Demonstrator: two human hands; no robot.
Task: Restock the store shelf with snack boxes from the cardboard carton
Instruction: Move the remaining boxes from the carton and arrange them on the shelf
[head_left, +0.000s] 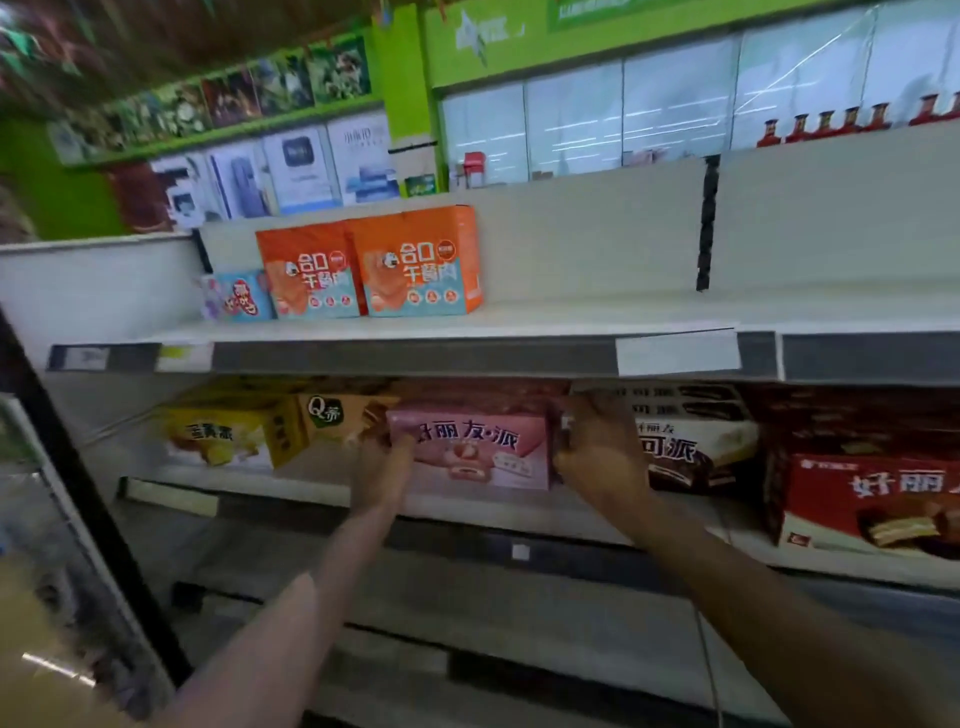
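A pink snack box (483, 447) stands on the middle shelf (291, 486) between an orange-tan box (337, 415) and a dark-and-white chocolate pie box (696, 447). My left hand (384, 467) grips the pink box at its left end. At the box's right end my right hand (597, 452) curls its fingers round the edge. The cardboard carton is out of view.
A yellow box (228, 434) sits at the left of the middle shelf and a large red box (872, 499) at the right. Two orange boxes (374, 270) and a small blue box (244, 296) stand on the upper shelf (571, 322). A dark post (88, 499) rises at left.
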